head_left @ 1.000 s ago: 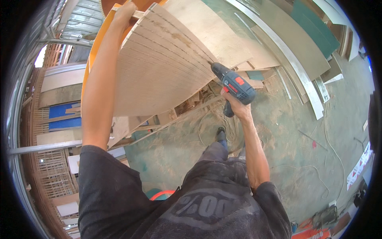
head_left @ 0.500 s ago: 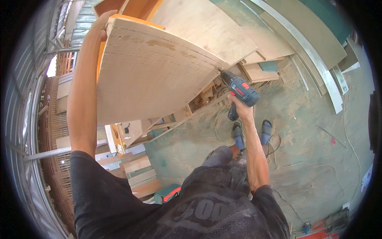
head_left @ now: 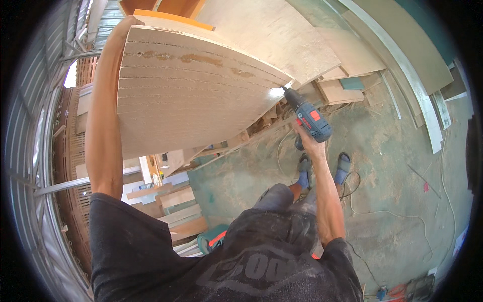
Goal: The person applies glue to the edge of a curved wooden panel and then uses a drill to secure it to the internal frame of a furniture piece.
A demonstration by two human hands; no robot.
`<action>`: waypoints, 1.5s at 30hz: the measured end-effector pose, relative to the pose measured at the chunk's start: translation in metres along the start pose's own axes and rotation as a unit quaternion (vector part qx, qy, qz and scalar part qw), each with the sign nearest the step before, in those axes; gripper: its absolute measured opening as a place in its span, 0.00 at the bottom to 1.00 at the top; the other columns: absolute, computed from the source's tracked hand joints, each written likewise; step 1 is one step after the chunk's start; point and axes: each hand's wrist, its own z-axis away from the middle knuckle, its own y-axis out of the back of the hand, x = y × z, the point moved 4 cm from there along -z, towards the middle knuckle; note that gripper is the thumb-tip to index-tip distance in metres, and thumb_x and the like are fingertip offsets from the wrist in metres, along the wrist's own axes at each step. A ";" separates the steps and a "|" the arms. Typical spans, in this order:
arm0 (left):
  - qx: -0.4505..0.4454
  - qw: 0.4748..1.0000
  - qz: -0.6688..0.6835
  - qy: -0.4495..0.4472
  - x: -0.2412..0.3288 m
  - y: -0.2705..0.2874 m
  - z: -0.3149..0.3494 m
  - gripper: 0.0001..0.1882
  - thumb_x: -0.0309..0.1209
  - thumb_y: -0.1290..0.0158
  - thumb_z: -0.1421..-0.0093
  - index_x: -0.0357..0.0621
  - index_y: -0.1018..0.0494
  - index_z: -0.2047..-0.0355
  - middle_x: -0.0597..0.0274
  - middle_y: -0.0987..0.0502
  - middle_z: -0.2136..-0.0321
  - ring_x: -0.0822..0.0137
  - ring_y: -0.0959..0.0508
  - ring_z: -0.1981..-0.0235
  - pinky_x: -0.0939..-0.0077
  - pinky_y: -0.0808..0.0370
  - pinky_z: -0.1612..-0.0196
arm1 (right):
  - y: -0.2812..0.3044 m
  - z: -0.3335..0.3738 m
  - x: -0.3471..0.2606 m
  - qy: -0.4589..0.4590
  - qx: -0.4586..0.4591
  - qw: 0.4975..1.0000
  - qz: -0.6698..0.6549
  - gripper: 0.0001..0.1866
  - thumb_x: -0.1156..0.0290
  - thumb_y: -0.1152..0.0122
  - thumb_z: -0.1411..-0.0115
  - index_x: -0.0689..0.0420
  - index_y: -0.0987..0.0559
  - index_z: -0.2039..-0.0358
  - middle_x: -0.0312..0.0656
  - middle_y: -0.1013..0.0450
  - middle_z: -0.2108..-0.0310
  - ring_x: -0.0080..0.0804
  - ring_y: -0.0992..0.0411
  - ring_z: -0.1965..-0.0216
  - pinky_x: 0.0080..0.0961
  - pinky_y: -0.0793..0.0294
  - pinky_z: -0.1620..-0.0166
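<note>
A large pale wooden panel (head_left: pixel 186 105), grooved along its upper part, stands tilted in front of me. My left hand (head_left: pixel 130 24) grips its far left corner, some fingers hidden behind the edge. Wrapped round the handle of a dark blue cordless drill with red details (head_left: pixel 309 118) is my right hand (head_left: pixel 311 144). The drill's tip meets the panel close to its right corner, where a bright patch of light falls on the wood. An orange-edged board (head_left: pixel 173 19) shows just behind the panel's top edge.
Plywood sheets (head_left: pixel 266 30) lie beyond the panel, with long boards and strips (head_left: pixel 397 60) at the far right. Wood offcuts (head_left: pixel 178 209) and a green-and-red tool (head_left: pixel 214 239) are at lower left. A thin cable (head_left: pixel 397 215) crosses the dusty floor (head_left: pixel 372 176).
A bright light now shines at the drill's tip. The drill is turned slightly more upright, and the panel's face has tilted so its grooves show more clearly.
</note>
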 end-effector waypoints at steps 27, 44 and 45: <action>0.008 1.000 0.003 -0.006 -0.003 -0.003 0.010 0.25 0.41 0.54 0.30 0.35 0.34 0.40 0.50 0.21 0.54 0.58 0.19 0.59 0.57 0.22 0.56 | 0.017 -0.020 -0.024 0.097 -0.086 0.990 0.059 0.14 0.75 0.31 0.42 0.64 0.18 0.55 0.39 0.19 0.66 0.21 0.24 0.64 0.24 0.23 0.56; 0.013 1.000 0.007 -0.009 -0.002 -0.011 0.018 0.28 0.45 0.58 0.28 0.38 0.38 0.35 0.49 0.22 0.50 0.55 0.19 0.56 0.53 0.22 0.53 | 0.013 -0.001 -0.025 0.029 -0.037 0.999 -0.003 0.12 0.69 0.30 0.40 0.60 0.17 0.57 0.35 0.21 0.68 0.25 0.24 0.65 0.27 0.24 0.59; 0.012 1.000 0.007 -0.009 -0.002 -0.013 0.017 0.29 0.45 0.58 0.27 0.38 0.38 0.35 0.49 0.23 0.50 0.55 0.19 0.56 0.52 0.22 0.52 | 0.021 0.007 -0.018 0.003 -0.017 0.999 -0.045 0.13 0.70 0.30 0.41 0.58 0.18 0.57 0.34 0.22 0.67 0.26 0.25 0.66 0.27 0.25 0.59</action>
